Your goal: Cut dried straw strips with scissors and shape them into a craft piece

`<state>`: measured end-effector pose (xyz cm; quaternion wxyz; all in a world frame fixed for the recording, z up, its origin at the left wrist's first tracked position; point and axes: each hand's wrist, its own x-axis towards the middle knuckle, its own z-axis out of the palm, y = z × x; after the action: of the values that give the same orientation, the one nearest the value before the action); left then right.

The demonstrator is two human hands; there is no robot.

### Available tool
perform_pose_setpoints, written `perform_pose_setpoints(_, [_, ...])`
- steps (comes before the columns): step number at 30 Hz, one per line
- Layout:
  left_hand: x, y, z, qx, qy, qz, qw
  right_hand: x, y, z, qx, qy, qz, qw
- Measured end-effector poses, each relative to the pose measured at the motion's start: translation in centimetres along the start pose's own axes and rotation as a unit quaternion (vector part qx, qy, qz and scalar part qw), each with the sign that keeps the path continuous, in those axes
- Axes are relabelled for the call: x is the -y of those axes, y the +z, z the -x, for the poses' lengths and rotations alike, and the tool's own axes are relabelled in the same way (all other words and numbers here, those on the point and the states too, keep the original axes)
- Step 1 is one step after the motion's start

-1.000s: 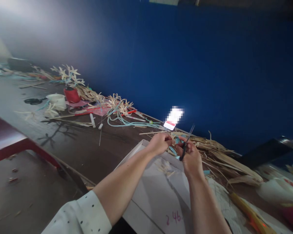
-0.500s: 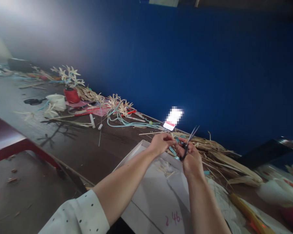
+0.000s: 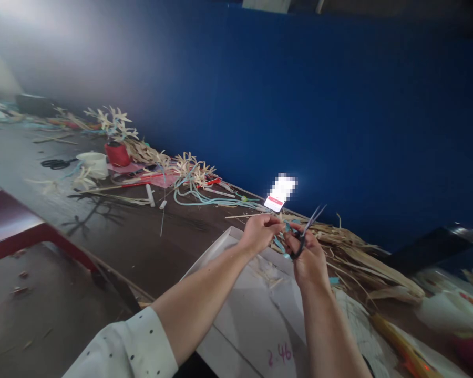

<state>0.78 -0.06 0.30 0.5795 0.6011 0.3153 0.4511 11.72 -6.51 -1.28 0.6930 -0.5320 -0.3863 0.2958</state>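
My left hand [image 3: 260, 231] is closed in a pinch over the far edge of a white box lid [image 3: 244, 310]. A thin light-blue strip [image 3: 279, 244] runs between its fingertips and my right hand, with an end hanging down; what else the fingertips cover is too small to make out. My right hand [image 3: 309, 257] is closed around black-handled scissors [image 3: 298, 245], whose blades point up and to the right, away from the strip. The right fingertips also meet the strip, close to the left ones.
Dried husks [image 3: 362, 257] lie right of my hands. Behind them a lit phone [image 3: 275, 202] leans near the blue wall [image 3: 339, 105]. To the left are pale husk flowers [image 3: 193, 168], light-blue stems [image 3: 208, 199], a red pot [image 3: 117, 154], a white tape roll [image 3: 92, 165] and other scissors [image 3: 57, 164].
My fingers have shifted slightly, and more of the light-blue strip shows between them. The scissors in my right hand have tilted a little to the right. The view has moved slightly.
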Motion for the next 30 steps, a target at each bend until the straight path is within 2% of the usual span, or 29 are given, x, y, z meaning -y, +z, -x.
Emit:
perform_pose_setpoints(6, [0.0,-0.1,-0.2,0.01,-0.001,0.036,0.999,0.0,0.2,0.1,0.015,0.004,-0.007,1.0])
perform_pose_setpoints(10, [0.2,-0.8,-0.9,-0.029,0.001,0.034,0.999,0.4,0.2,0.4,0.037,0.024,0.021,0.999])
perform_pose_setpoints(15, [0.1,-2.0,-1.8,-0.064,0.005,0.045,0.997,0.7,0.2,0.9,0.137,0.101,0.122,0.978])
perform_pose_setpoints(19, [0.1,-2.2,-2.1,-0.085,0.004,0.08,0.993,0.7,0.5,1.2,0.194,0.106,0.177,0.959])
perform_pose_setpoints(22, [0.1,-2.1,-2.2,-0.093,0.002,0.087,0.992,0.9,0.8,1.3,0.204,0.091,0.204,0.953])
perform_pose_setpoints(30, [0.1,-1.9,-2.0,-0.124,-0.006,0.064,0.99,0.6,1.0,1.3,0.174,0.078,0.208,0.959])
